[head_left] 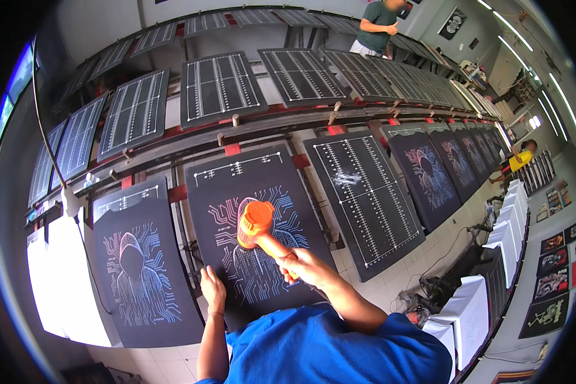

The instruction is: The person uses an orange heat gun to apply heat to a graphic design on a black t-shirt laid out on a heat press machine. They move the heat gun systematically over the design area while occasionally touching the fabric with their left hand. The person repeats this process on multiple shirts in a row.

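Observation:
My right hand [304, 267] is closed round the handle of an orange hair dryer [257, 219]. The dryer is over a dark T-shirt [237, 192] that lies flat on a printing board. On the shirt is a print of a hooded figure [256, 275] with pink and blue circuit-like lines, partly hidden by the dryer. At the shirt's lower left edge rests my left hand [212, 291], its fingers extended and touching the fabric.
To the left lies another printed dark shirt [137, 281]; several more [427, 173] run off to the right. A bare black board [365, 198] with white ruler marks adjoins mine. Beyond a rail [288, 118] stand more boards. Two people [376, 29] [520, 160] stand farther off.

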{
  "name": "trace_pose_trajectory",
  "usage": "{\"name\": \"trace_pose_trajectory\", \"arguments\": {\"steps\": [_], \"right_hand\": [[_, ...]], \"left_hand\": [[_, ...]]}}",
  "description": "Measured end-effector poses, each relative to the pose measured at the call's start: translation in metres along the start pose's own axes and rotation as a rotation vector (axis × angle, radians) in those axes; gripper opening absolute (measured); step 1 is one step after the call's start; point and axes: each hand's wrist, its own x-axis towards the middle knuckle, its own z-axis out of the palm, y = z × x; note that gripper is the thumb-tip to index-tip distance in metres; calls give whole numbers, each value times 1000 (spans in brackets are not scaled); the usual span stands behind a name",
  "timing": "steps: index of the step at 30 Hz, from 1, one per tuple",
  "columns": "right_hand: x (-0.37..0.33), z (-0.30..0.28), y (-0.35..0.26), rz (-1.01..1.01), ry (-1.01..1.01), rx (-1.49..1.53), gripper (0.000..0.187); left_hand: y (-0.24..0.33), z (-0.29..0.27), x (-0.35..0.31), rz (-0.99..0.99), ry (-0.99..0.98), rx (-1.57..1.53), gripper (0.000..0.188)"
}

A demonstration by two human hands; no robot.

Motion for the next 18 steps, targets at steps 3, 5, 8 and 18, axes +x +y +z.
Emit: {"name": "trace_pose_trajectory", "arguments": {"steps": [3, 5, 8, 18], "right_hand": [[-11, -25, 5, -2, 112, 1, 25], [-25, -38, -2, -35, 236, 16, 22], [-41, -57, -7, -53, 338, -78, 22], [-8, 12, 10, 28, 7, 52, 25]], "left_hand": [[8, -1, 0, 16, 27, -19, 39], [7, -2, -1, 10, 43, -38, 40], [-23, 12, 2, 40, 63, -39, 46], [-4, -4, 3, -65, 15, -49, 52]]}}
